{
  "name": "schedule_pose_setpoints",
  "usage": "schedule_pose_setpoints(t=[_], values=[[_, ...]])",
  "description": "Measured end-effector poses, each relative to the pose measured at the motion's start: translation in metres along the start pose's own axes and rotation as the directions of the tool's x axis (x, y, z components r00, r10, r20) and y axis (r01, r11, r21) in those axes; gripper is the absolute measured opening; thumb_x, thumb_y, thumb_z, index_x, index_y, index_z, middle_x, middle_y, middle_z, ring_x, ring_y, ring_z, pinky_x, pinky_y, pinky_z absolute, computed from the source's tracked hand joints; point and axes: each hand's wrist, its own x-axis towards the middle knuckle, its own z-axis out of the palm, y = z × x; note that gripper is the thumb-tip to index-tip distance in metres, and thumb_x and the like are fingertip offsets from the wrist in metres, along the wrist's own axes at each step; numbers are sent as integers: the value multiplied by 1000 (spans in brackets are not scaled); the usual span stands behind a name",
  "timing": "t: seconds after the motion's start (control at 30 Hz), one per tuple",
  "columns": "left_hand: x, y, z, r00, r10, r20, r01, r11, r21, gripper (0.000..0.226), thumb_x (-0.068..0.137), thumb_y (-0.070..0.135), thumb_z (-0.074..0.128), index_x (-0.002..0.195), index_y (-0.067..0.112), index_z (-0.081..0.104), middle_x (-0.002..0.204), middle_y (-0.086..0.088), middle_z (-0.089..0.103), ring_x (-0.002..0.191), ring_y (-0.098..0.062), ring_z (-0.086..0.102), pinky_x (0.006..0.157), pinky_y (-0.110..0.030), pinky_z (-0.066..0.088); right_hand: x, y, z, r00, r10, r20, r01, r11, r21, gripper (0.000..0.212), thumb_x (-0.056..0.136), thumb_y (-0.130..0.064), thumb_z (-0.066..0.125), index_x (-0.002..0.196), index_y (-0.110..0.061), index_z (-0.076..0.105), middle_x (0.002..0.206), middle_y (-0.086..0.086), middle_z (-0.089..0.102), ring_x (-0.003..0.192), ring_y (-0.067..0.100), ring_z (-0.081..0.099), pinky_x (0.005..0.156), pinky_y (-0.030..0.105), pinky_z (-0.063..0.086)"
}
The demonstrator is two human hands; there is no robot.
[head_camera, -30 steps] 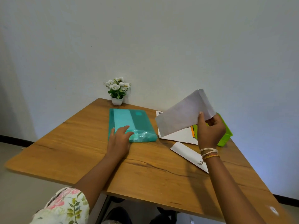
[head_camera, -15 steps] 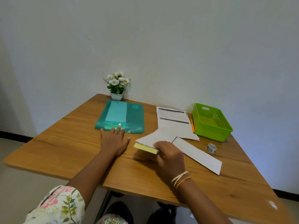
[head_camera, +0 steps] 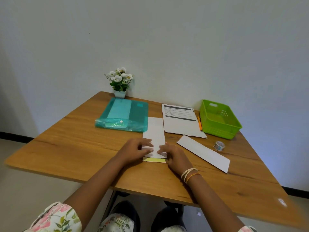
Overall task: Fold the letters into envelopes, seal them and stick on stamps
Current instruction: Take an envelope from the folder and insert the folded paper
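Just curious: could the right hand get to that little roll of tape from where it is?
Probably yes: the tape roll lies beyond the right hand, with only a flat envelope between.

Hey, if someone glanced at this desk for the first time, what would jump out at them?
Probably both hands, left hand and right hand, pressing a white envelope with a yellow strip at its near end, mid-table. Next, the bright green basket at the far right and the teal folder far left, before a small flower pot.
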Motion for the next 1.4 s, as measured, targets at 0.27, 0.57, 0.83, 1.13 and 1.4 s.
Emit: schedule_pose_setpoints(t=[0.27,0.57,0.83,1.13,1.4], values=[[10,23,12,993,-19,114,-17,953,301,47,78,59,66,120,37,65,133,12,54,120,-8,47,99,-34,42,-17,20,-34,934,254,-252,-234,966,107,42,84,9,50,109,-18,70,119,5,66,115,19,57,96,21,42],[14,41,17,987,6,163,-72,913,402,40,84,49,63,120,31,66,140,12,50,122,-8,47,96,-29,44,-2,86,-83,815,573,-90,-579,800,-156,46,91,-28,57,131,-7,50,137,15,51,125,32,47,100,38,40],[17,59,40,988,-9,152,-58,901,431,56,82,60,60,131,32,56,140,5,51,126,-15,47,96,-32,44,-4,92,-77,837,544,-55,-513,747,-421,54,87,-53,50,122,-11,55,129,14,54,119,30,50,92,38,45],[22,56,47,991,-95,89,64,951,302,46,82,53,64,123,33,64,136,4,53,122,-14,47,98,-37,46,2,83,-82,777,626,68,-593,764,-256,41,77,-54,68,70,-19,48,68,0,48,67,18,48,52,28,30],[24,58,46,987,-124,99,90,951,296,43,82,48,68,122,34,65,135,5,53,121,-14,46,99,-38,44,5,69,-87,659,726,196,-708,687,-163,57,65,-55,79,66,-22,33,70,-3,40,63,14,40,48,26,25]])
